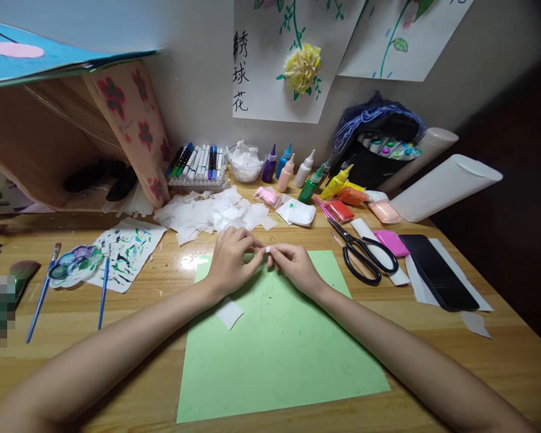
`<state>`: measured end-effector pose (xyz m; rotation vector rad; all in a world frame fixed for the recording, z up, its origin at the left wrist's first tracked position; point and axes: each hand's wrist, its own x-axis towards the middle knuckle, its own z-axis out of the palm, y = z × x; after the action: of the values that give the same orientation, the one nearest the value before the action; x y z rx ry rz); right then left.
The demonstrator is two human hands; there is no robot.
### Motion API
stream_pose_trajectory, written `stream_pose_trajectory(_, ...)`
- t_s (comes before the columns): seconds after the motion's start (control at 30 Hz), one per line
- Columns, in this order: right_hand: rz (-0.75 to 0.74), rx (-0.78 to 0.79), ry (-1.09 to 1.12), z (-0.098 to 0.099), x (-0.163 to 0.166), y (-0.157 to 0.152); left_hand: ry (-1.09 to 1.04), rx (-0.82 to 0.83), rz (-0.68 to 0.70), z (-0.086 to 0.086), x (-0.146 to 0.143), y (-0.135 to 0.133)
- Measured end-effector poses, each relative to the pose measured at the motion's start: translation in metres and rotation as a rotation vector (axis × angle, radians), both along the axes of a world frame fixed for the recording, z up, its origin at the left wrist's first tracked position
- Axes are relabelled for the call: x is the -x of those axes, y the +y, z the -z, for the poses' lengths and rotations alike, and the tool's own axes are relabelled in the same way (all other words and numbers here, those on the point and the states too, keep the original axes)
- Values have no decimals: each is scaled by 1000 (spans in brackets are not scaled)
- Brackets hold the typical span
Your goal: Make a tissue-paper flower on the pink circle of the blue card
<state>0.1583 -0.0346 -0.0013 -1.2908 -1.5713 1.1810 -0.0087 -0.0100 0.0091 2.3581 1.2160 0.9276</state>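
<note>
Left hand [231, 255] and right hand [293, 264] pinch a small white paper scrap [267, 248] between fingertips above the green sheet [279, 349]; the fingers hide most of it.

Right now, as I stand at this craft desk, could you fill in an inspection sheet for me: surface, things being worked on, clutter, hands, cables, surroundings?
Surface: wooden table, glossy, with a green sheet lying flat under the hands.
Job's things: small white paper piece, pinched between both hands over the green sheet.
Clutter: pile of white scraps, scissors, paint bottles, markers, palette, dark phone.
Grippers: left hand and right hand, both with fingertips closed on the paper piece.
Cables: nothing seen.
Surroundings: wall with a drawing sheet that bears a yellow paper flower.
</note>
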Motion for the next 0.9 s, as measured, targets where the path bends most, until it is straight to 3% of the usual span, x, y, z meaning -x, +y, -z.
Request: stream_pose_trajectory(0.9, -10, 13, 40, -3, 1, -2, -43, -11, -3, 3, 0, 2)
